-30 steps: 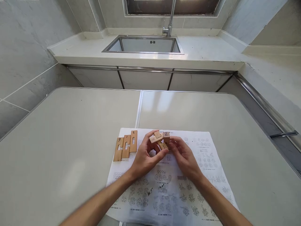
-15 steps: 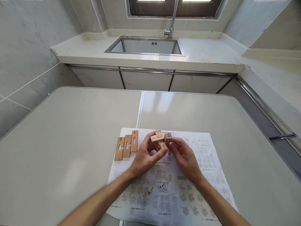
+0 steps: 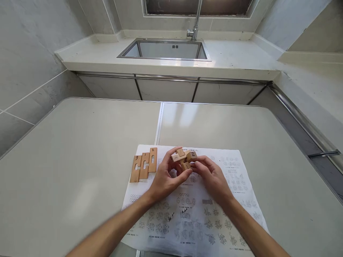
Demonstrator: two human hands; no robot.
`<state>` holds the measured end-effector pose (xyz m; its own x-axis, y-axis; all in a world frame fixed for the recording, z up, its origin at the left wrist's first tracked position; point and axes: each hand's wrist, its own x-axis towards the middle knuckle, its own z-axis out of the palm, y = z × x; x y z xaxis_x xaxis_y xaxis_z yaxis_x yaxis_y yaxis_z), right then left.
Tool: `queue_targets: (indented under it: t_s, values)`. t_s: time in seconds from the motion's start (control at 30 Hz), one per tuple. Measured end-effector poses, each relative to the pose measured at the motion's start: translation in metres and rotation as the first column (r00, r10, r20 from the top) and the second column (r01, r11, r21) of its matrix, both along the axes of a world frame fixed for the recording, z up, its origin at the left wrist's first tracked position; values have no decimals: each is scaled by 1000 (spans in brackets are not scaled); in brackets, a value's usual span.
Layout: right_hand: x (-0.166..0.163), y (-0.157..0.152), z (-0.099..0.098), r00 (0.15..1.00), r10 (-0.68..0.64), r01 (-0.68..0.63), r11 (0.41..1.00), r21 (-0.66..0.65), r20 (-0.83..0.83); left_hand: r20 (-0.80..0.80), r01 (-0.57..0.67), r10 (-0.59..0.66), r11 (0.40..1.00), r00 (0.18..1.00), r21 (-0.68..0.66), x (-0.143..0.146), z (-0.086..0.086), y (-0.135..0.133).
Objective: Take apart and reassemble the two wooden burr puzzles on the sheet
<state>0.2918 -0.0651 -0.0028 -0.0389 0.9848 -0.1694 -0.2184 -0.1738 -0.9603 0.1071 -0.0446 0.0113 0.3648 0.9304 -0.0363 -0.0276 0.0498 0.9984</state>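
- So we've got a wooden interlocking puzzle (image 3: 180, 156) up between our two hands, over the top half of the printed sheet. A few stubby bars cross each other in it, and the end block (image 3: 192, 156) marked 2 pokes out on the right, sitting tilted.
- The puzzle is tucked in the crook of our left hand (image 3: 167, 180), between thumb and forefinger. That hand is curled partway round: thumb against the near side, forefinger reaching around the far side, so it has a proper hold.
- Our right hand (image 3: 213, 180) is on the other side, half curled, fingertips bunched up right at the end block. Can't tell whether it's actually pinching it, since the block covers some of the fingers.
- Left of the left hand, well apart from the puzzle, three slotted wooden bars (image 3: 144, 174) lie flat side by side in a stepped row, marked 3, 1, 2.
- They sit by the upper left edge of our printed sheet (image 3: 198, 194), full of small line drawings.
- Under that, a pale table (image 3: 88, 157) with a seam; beyond it, a counter (image 3: 227, 57) with a sink (image 3: 163, 59) and faucet (image 3: 194, 30).
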Motion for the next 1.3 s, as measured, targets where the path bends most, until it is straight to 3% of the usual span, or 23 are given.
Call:
queue_targets:
  t_s: [0.13,0.4,0.67,1.0,1.13,1.3]
  values:
    - [4,3,-3,992,18,-25,998,-55,-127,-58,25,-21,998,998,65,0,-2,-1]
    - [6,1,-6,997,54,-60,991,-122,-53,-161,89,-59,979,985,183,2,-7,-2]
    - [6,0,2,998,30,-36,992,-119,-56,-222,22,63,933,973,360,1,-8,-4]
    - [3,-2,13,995,97,-97,994,-58,0,-227,81,0,935,974,347,0,-10,0]
    - [1,-4,12,990,115,-117,993,22,76,-174,70,-12,941,985,331,1,-6,0]
    - [-2,-5,8,974,41,-77,985,155,222,-94,75,-53,965,994,249,1,0,-2]
